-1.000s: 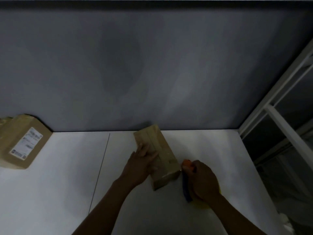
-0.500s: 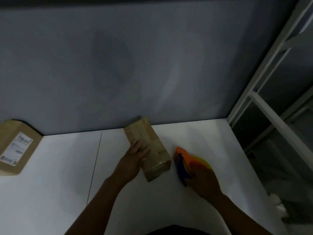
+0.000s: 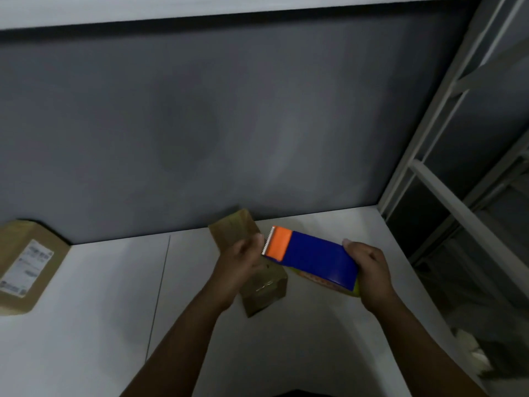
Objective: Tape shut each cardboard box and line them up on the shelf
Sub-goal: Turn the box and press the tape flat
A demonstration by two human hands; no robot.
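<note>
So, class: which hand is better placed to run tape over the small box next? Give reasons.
Likely the right. The right hand grips the tape dispenser, its toothed edge pointing at the small box; the left hand is at the box.

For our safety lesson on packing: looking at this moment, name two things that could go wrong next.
1. The left hand curls right beside the serrated blade of the tape dispenser; a slip could nick it.
2. The small box seems unheld, so it may slide when tape is pressed on.
</note>
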